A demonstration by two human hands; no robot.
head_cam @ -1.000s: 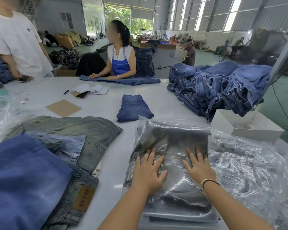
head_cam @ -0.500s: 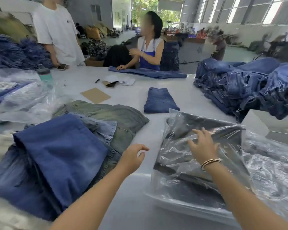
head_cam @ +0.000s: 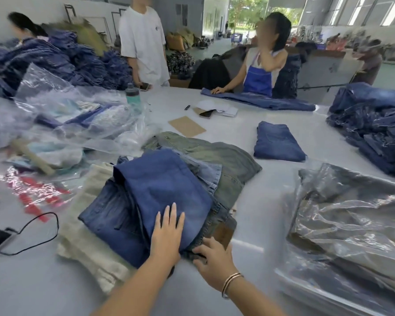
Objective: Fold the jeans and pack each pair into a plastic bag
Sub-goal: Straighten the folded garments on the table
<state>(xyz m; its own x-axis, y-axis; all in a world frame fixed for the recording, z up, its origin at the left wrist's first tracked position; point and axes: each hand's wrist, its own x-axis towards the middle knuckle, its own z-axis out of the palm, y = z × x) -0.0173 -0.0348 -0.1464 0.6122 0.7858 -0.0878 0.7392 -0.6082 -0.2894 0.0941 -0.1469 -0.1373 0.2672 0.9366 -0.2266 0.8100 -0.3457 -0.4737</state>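
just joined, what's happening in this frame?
A person is packing jeans at a big white table. The left hand lies flat on the dark blue jeans that top a loose pile in front of them, and the right hand grips the pile's near edge by a brown waist patch. A bagged pair lies off to the right, touched by neither hand. One folded blue pair sits further back, unbagged.
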